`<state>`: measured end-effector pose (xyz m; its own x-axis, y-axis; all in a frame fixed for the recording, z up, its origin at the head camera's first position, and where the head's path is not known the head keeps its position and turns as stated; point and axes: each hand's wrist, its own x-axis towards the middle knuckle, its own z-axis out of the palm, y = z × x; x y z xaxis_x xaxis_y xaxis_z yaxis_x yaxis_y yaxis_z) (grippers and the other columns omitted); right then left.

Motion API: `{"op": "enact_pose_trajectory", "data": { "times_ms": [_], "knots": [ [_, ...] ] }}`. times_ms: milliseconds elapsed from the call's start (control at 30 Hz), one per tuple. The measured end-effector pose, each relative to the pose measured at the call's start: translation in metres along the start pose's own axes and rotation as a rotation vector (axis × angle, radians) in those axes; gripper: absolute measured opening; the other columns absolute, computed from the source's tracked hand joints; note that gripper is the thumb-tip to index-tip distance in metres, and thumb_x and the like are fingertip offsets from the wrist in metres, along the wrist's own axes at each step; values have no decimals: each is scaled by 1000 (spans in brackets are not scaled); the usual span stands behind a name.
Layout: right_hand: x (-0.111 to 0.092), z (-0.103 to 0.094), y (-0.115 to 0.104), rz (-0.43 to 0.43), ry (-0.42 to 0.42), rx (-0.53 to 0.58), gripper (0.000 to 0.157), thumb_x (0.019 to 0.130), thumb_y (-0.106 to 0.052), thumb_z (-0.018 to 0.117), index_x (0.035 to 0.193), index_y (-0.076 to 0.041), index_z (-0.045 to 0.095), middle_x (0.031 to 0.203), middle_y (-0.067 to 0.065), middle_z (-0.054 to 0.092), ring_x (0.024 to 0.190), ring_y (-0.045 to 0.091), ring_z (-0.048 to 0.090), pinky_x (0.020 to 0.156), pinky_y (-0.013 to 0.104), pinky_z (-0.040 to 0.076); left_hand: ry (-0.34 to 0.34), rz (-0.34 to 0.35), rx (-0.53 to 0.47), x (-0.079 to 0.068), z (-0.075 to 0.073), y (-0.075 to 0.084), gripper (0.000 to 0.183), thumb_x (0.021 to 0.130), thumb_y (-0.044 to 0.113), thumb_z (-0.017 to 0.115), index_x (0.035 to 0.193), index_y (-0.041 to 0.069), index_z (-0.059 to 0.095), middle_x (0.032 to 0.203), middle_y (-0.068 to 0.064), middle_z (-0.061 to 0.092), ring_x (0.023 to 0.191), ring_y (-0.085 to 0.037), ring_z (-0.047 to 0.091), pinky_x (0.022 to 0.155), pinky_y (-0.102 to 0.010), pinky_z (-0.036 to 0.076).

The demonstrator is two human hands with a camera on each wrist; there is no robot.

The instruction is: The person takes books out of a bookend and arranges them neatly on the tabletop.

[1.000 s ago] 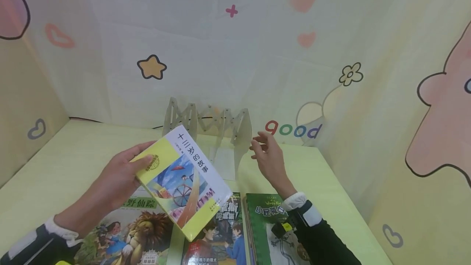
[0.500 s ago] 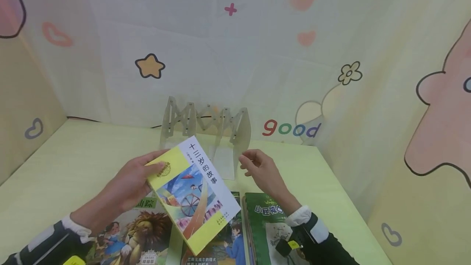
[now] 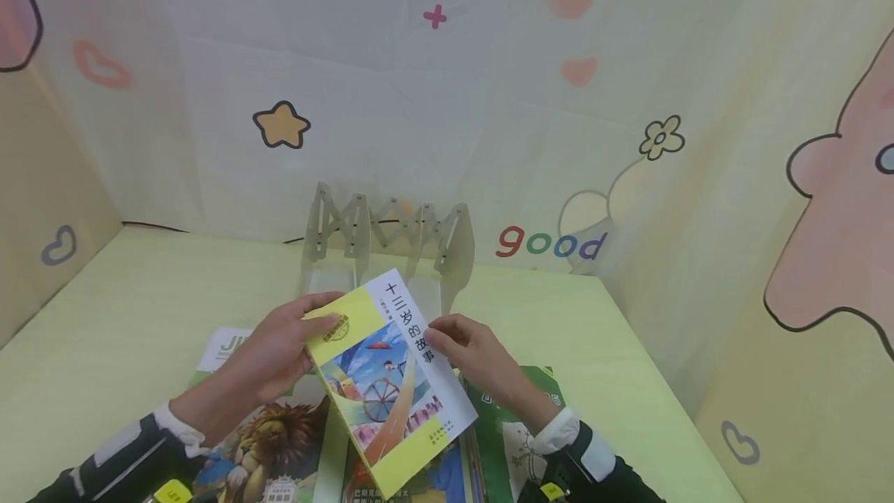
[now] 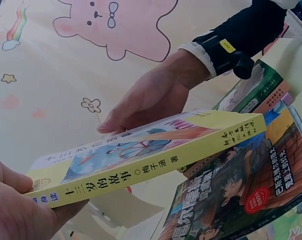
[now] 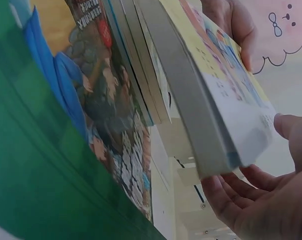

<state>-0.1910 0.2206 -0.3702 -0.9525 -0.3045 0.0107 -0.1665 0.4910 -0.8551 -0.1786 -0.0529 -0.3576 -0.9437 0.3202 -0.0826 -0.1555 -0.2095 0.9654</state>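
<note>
A yellow-and-white paperback book (image 3: 380, 402) is held tilted above other books, its cover showing a painted wheel and road. My left hand (image 3: 275, 352) grips it by the upper left corner, thumb on the cover. In the left wrist view its yellow spine (image 4: 141, 172) faces the camera. My right hand (image 3: 482, 355) is at the book's right long edge, thumb over the cover. From the right wrist, the fingers (image 5: 231, 195) show under the page edge, thumb opposite on the cover side. Behind the book stands a pale metal folding bookend (image 3: 454, 254).
Below the hands lie a book with a lion (image 3: 275, 441), a detective-style book (image 4: 231, 195) on a pile, and a green book (image 3: 513, 433) at right. A pale yellow tabletop (image 3: 580, 379) runs back to a printed curtain (image 3: 349, 60).
The left hand has brought the paperback lower and to the right. My right hand has come down and left, from free in the air to the book's right edge.
</note>
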Motion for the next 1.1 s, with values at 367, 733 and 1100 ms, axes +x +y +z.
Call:
{"op": "enact_pose_trajectory", "data": {
  "times_ms": [367,733,1100],
  "knots": [
    [-10,7,-3,91,-149,75,54,89,-49,60,129,-14,55,87,8,68,66,26,69,56,41,55,-11,-8,-56,8,10,-4,57,99,16,50,150,2,29,139,-23,41,108,-24,59,86,-38,51],
    [-17,5,3,143,-230,178,56,87,-43,66,131,-11,52,92,12,68,71,31,70,57,45,55,-24,-30,-57,14,18,-7,53,99,15,50,148,3,33,140,-23,41,114,-28,56,88,-39,50],
    [-27,5,8,140,-213,281,55,87,-37,67,130,-7,54,95,15,69,74,33,70,61,47,55,38,-82,-108,18,25,-11,53,96,14,55,145,3,38,139,-20,43,117,-30,54,91,-38,49]
  ]
}}
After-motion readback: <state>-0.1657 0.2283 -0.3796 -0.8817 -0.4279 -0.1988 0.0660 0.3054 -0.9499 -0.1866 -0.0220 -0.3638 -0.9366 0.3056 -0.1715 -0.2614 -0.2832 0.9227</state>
